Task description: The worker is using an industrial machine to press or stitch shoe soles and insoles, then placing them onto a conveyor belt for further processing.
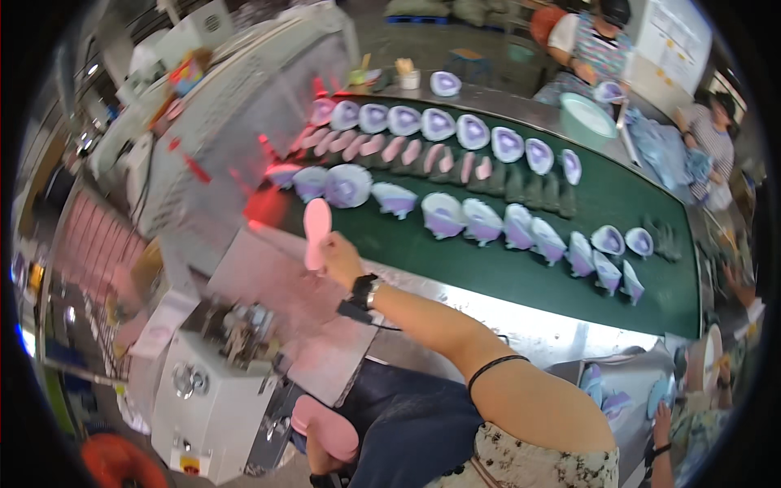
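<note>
My right hand (343, 259), a watch on its wrist, is closed on the narrow end of a pink shoe sole (317, 221). It holds the sole upright at the near left edge of a green conveyor belt (390, 224). Low in the view, my left hand (319, 459) grips another pink shoe sole (327, 427), beside a white machine (207, 398). That sole hides most of its fingers. Rows of purple-and-white shoe uppers (443, 213) stand on the belt. Between them lies a row of dark pieces, several with pink pieces (373, 145) on top.
A large grey housing with red light (220, 122) stands over the belt's left end. A pinkish metal plate (285, 285) lies between machine and belt. Across the belt, a person (598, 49) works by a pale green basin (587, 118). Another co-worker's hand (663, 423) touches blue pieces at lower right.
</note>
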`<state>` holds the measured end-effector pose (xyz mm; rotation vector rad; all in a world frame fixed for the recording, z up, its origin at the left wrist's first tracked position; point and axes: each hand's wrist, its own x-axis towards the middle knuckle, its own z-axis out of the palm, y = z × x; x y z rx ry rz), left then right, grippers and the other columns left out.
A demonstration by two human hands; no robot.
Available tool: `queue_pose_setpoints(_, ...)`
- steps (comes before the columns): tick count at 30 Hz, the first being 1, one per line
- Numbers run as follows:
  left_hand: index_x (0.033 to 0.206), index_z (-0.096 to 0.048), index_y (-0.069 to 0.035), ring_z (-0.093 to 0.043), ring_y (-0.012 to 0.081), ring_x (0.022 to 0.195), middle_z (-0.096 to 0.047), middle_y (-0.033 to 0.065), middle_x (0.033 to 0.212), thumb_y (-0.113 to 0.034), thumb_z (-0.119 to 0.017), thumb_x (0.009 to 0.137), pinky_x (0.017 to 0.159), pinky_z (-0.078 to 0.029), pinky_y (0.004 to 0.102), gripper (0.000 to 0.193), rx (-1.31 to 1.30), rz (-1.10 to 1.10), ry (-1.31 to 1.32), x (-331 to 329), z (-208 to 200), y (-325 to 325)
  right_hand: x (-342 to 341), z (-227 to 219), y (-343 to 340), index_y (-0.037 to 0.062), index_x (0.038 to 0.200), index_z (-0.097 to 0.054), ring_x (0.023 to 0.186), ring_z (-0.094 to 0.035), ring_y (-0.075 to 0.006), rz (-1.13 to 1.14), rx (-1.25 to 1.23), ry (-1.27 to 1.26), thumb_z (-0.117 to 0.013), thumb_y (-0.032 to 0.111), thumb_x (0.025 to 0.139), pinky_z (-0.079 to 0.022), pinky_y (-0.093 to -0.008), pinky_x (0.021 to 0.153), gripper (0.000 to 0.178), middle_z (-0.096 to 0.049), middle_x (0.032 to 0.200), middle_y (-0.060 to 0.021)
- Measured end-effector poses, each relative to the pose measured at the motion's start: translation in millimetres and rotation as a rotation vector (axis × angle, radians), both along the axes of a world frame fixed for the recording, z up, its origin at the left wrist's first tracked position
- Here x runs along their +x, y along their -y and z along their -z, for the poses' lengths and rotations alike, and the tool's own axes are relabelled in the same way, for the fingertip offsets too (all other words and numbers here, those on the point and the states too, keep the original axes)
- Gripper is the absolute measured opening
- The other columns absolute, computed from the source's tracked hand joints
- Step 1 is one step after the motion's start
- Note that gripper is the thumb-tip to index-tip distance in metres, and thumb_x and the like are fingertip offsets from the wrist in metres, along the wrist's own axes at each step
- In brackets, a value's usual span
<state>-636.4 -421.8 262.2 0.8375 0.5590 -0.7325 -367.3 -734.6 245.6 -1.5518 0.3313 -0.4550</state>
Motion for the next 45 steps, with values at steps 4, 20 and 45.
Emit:
queue_pose_setpoints(4, 0.112, -0.051, -0.011, -0.060, 0.0224, 0.087, -0.060, 0.0056, 0.095, -0.049, -0.055, 0.087, 0.076, -0.050, 0.0371, 0.046, 0.061, -0.043, 0.017, 0, 4, 17, -65, -11, 188, 0.0042, 0.097, -0.049, 0.057, -0.064, -0.0224, 0.176, 0.157, -0.016, -0.047, 0.014, 0.090, -0.047, -0.0367, 0.041, 0.012, -0.057, 0.069, -0.0093)
queue_pose_setpoints(20, 0.116, -0.052, -0.001, -0.063, 0.0264, 0.092, -0.062, 0.0123, 0.103, -0.028, -0.054, 0.091, 0.079, -0.051, 0.0378, 0.037, 0.041, 0.110, 0.128, 8, -27, 57, -85, 25, 353, 0.0042, 0.098, -0.065, 0.081, -0.065, -0.0253, 0.786, -0.690, 0.093, -0.060, 0.004, 0.073, -0.051, -0.0340, 0.074, 0.025, -0.067, 0.090, -0.0131)
queue_pose_setpoints(45, 0.122, -0.046, -0.001, -0.060, 0.0285, 0.095, -0.058, 0.0115, 0.099, -0.038, -0.042, 0.087, 0.086, -0.050, 0.0445, 0.051, -0.183, -0.168, 0.024, -17, -37, -1, -66, -33, -123, 0.0015, 0.117, -0.053, 0.089, -0.062, -0.0283, -0.513, -0.207, -0.302, -0.068, 0.018, 0.078, -0.050, -0.0395, 0.077, 0.045, -0.062, 0.102, -0.0157)
